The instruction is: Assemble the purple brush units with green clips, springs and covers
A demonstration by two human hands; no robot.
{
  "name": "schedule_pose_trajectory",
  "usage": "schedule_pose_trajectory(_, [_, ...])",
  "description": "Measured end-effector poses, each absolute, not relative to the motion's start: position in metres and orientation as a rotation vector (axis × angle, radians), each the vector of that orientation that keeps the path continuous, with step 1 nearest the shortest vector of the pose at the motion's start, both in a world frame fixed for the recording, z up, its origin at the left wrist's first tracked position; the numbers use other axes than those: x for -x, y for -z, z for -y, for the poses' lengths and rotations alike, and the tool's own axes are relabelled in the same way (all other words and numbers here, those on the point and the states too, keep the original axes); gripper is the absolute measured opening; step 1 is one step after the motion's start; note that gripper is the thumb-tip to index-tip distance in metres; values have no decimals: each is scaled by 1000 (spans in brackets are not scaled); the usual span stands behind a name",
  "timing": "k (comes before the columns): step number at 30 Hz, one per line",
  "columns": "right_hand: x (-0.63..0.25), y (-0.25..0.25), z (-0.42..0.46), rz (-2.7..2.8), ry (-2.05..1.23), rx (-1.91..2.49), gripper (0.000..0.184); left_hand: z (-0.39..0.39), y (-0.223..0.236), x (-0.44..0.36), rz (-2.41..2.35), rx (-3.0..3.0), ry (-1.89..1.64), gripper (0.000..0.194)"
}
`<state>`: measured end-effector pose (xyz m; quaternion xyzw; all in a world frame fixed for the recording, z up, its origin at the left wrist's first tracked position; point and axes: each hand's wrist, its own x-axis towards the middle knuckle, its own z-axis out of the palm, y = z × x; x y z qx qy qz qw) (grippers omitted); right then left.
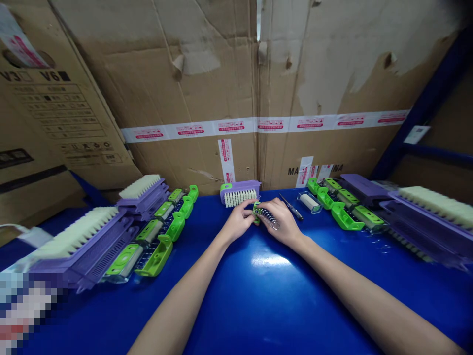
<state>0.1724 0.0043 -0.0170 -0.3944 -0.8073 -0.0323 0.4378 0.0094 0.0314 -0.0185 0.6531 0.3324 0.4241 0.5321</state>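
Observation:
Over the middle of the table, my left hand (237,222) pinches a small green plastic part (256,212). My right hand (283,223) is closed around a metal coil spring (269,218), whose one end meets the green part. Just behind my hands is a purple brush (240,193) with white bristles and a green end piece. A pen-like screwdriver (291,207) lies right of my right hand. Past it sits a small clear case with a white block (309,202) inside. The fingertips of both hands are partly hidden.
Purple bristled brush bodies (84,236) are lined up at left beside green-topped clear cases (121,261) and green caps (155,256). Similar green caps (345,217) and purple brush parts (424,222) lie at right. Cardboard (192,88) walls the back of the blue table (236,315).

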Motion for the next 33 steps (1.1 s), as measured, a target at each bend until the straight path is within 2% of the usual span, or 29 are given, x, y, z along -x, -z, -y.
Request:
schedule_pose_trajectory(14, [-168, 19, -6, 1950, 104, 1005, 9, -29, 9, -11, -798, -1503, -963, 51])
schedule_pose_trajectory(33, [-172, 21, -11, 2031, 35, 1127, 23, -35, 13, -10, -847, -1557, -877, 55])
